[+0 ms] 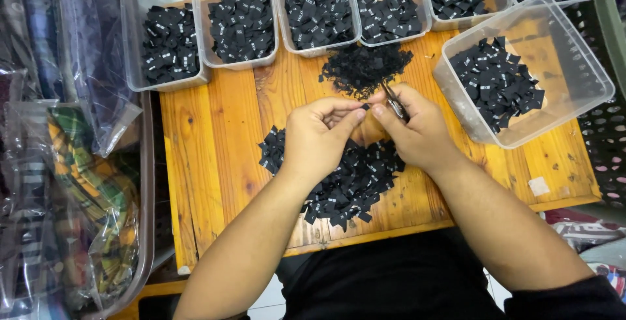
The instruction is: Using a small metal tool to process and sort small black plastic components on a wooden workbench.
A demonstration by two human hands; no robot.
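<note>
A small black fabric label [365, 106] is pinched between the thumb and forefinger of the left hand [321, 136], whose fingers are closed together on it above the middle of a wooden table [222, 137]. The right hand [417, 131] is curled shut around a small pair of metal snips [394, 103], whose blades are brought right up against the label; whether the blades are apart or closed cannot be told. The two hands are held close together, thumbs almost touching. Directly beneath them a loose heap of black labels [345, 186] with small white markings is spread on the tabletop, partly covered by the left wrist. Just beyond the hands, towards the far edge of the table, a smaller pile of fine black trimmings [362, 69] is seen. A row of clear plastic tubs [238, 23], each filled with more black labels, is lined up along the far edge, and a larger clear tub [521, 72], tilted and partly filled with labels, is set at the right side of the table, near the right hand. At the left, bundles of striped cloth in clear plastic bags [85, 183] are stacked beside the table.
</note>
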